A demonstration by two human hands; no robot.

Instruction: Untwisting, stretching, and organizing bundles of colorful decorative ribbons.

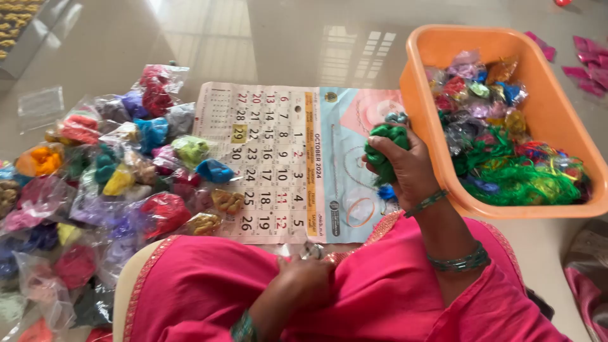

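The person sits on the floor in a bright pink garment (209, 288), and the right hand (408, 166) is raised over a calendar sheet (272, 158) spread flat on the floor, fingers clenched around a bundle of green thread (386, 142) (a bit of blue thread shows beneath the palm). That bundle hangs just beside the near wall of an orange plastic tub (551, 114), which holds a tangle of green thread and small clear packets of coloured thread. The left hand (304, 278) rests low on the lap, curled around something small and shiny; I cannot tell what it is. A heap of clear packets (120, 183), each with a coloured wad inside, lies on the far side of the calendar.
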